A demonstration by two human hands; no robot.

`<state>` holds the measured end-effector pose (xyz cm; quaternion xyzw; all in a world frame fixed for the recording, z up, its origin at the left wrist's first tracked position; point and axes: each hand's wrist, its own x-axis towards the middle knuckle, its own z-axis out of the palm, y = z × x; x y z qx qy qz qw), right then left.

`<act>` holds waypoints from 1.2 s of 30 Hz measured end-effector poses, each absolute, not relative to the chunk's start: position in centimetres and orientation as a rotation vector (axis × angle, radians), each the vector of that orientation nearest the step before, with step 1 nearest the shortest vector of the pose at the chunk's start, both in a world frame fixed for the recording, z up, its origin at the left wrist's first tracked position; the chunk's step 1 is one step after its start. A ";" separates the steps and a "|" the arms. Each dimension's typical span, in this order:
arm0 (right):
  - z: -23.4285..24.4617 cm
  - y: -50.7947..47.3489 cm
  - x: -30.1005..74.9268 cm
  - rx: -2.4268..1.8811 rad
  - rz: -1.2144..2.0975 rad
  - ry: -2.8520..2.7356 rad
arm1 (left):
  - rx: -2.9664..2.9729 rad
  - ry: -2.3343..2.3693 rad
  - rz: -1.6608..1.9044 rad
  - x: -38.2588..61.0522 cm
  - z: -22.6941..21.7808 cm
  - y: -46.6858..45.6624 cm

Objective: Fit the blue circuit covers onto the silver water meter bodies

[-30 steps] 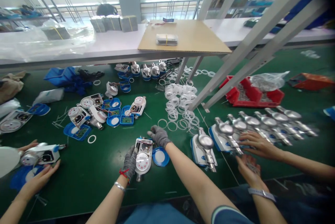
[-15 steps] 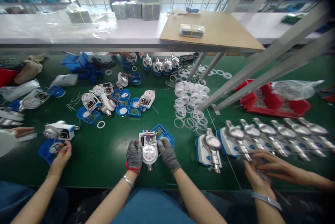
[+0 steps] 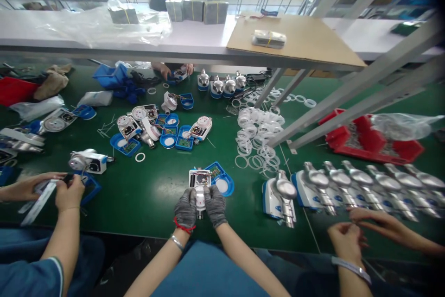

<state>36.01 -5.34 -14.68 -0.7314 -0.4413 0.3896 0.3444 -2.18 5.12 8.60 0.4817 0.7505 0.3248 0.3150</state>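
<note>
Thumbs of my left hand [image 3: 185,212] and right hand [image 3: 215,211] clamp the meter [image 3: 199,185] between them; I keep pressure even, blue cover [image 3: 222,181] beside.

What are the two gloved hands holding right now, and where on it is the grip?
Both hands, left hand and right hand, hold one white water meter. The grip is on its near end, one hand at each side; its open far end rests over the green table.

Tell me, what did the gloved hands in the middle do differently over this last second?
The right hand left the round blue cover and joined the left hand on the white water meter with its round dial. Both now clasp its lower end, pulled closer to the person. The meter never left the left hand, and the silver meter bodies in a row stayed put.
</note>
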 end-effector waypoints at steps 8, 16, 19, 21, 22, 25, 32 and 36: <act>-14.5 -5.6 36.0 -1.942 0.963 -1.140 | 1.248 1.968 0.717 15.3 1.7 -2.1; -14.4 -5.4 36.0 -1.943 1.011 -1.163 | 1.130 1.831 0.731 25.6 -11.2 -6.2; -13.3 -4.8 38.9 -2.020 0.980 -1.259 | 1.209 1.813 0.766 24.0 -11.0 -5.7; -12.8 -3.5 41.8 -2.137 0.861 -1.246 | 1.427 1.889 0.762 23.8 -10.4 -4.6; -12.7 -2.6 43.3 -2.188 0.828 -1.231 | 1.557 1.913 0.749 23.9 -10.0 -3.8; -13.6 0.6 46.7 -2.211 1.043 -1.231 | 1.824 1.804 0.657 25.4 -9.3 -0.3; -16.5 2.6 49.3 -1.974 1.527 -0.926 | 1.974 1.585 0.386 27.1 -9.3 4.4; -15.2 0.0 49.4 -1.633 1.677 -0.764 | 1.958 1.575 0.384 26.0 -10.4 4.0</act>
